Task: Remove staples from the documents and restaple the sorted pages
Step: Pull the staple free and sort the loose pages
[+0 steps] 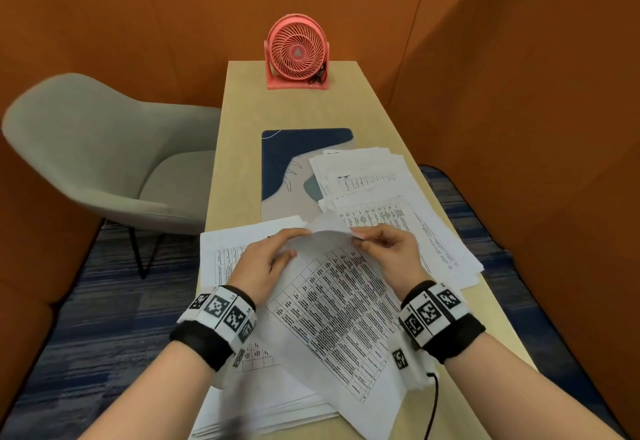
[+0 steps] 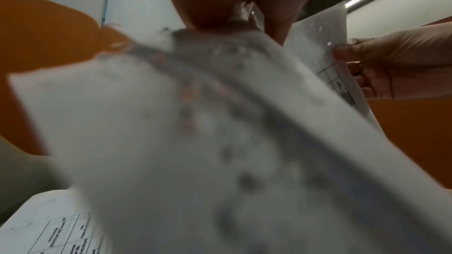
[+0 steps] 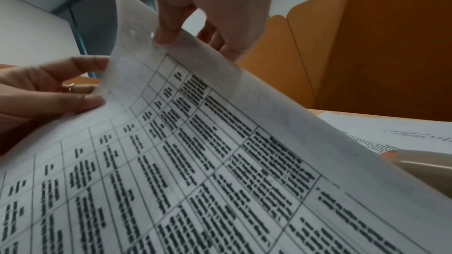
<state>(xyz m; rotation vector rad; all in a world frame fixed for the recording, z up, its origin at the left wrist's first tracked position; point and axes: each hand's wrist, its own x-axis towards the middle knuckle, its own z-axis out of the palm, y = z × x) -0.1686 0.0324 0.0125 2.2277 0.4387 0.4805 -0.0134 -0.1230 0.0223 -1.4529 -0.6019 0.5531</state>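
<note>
Now both hands lift a printed sheet (image 1: 332, 304) off the table (image 1: 294, 107), well in front of the pink fan (image 1: 297, 52). Her right hand (image 1: 391, 252) pinches its top corner; the left hand (image 1: 266, 263) grips the top edge beside it. More papers (image 1: 388, 194) lie fanned between sheet and fan.

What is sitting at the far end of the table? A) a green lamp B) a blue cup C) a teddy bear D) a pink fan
D: a pink fan stands at the far end of the table, beyond the papers and both hands.
</note>
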